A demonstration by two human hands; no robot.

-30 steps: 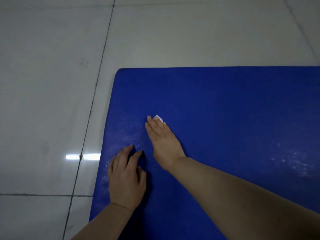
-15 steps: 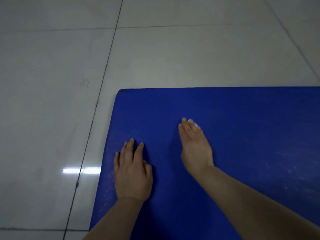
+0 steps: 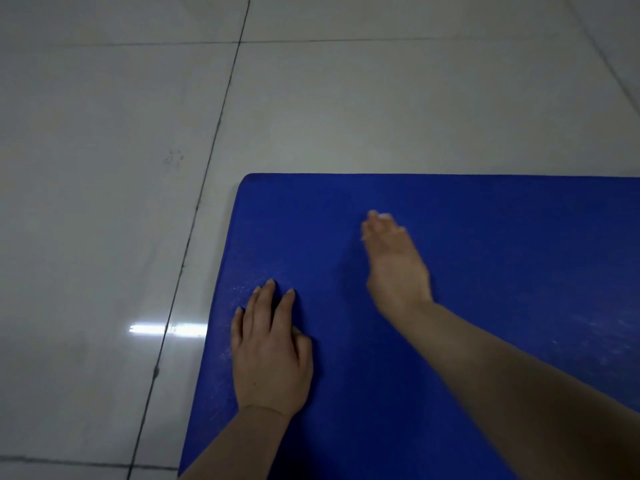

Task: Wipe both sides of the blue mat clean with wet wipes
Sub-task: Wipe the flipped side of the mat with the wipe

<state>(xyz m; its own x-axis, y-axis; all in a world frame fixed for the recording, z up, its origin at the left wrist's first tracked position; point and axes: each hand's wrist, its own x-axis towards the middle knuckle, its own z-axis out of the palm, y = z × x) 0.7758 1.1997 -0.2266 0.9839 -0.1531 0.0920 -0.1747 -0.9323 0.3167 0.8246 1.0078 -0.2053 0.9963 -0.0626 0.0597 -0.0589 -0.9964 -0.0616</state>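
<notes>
Blue mat (image 3: 485,271): flat on tiled floor (image 3: 104,168), lower right of frame. Left hand (image 3: 270,355): fingers straight, slightly apart, pressing to steady it. Right hand (image 3: 394,261): fingers together, flat over a barely visible wet wipe (image 3: 384,215), centre frame, likely mid-stroke.

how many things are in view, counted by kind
mat: 1, blue, flat on the tiled floor
hands: 2, the left hand flat on the mat, the right hand out over it
wipe: 1, a white bit at the right fingertips, blurred
total: 4
</notes>
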